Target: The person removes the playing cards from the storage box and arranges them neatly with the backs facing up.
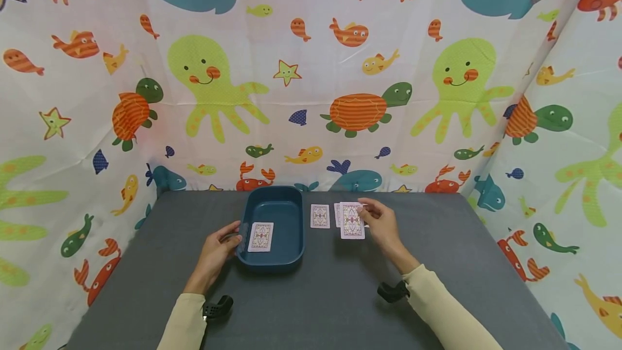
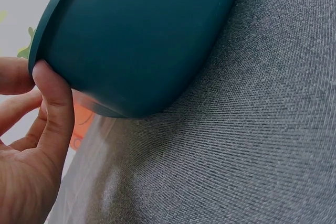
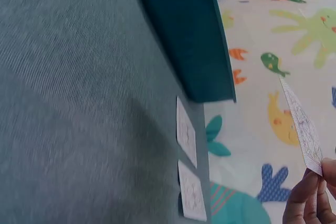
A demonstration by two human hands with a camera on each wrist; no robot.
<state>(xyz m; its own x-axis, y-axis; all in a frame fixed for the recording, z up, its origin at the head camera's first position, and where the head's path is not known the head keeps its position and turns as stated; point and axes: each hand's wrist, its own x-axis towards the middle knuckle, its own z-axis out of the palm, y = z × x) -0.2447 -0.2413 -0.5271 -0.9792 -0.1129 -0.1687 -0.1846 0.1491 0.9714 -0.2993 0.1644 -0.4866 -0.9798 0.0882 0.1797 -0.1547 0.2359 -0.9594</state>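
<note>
A dark blue tray (image 1: 291,215) stands on the grey table, with one face-down playing card (image 1: 261,236) lying in it. My left hand (image 1: 233,235) grips the tray's near left rim; in the left wrist view the thumb (image 2: 52,103) presses against the tray's outer wall (image 2: 142,35). My right hand (image 1: 365,211) pinches a face-down card (image 1: 352,221) by its edge, held a little above the table to the right of the tray. The right wrist view shows this card (image 3: 302,124) edge-on in my fingertips (image 3: 310,198). Two more cards (image 3: 186,132) (image 3: 192,198) lie flat beside the tray (image 3: 189,35).
One lying card (image 1: 319,216) sits just right of the tray; another (image 1: 337,214) is partly hidden behind the held card. The grey cloth-covered table (image 1: 316,296) is backed and flanked by a sea-animal curtain (image 1: 311,69). The table's edges lie close on the left and right.
</note>
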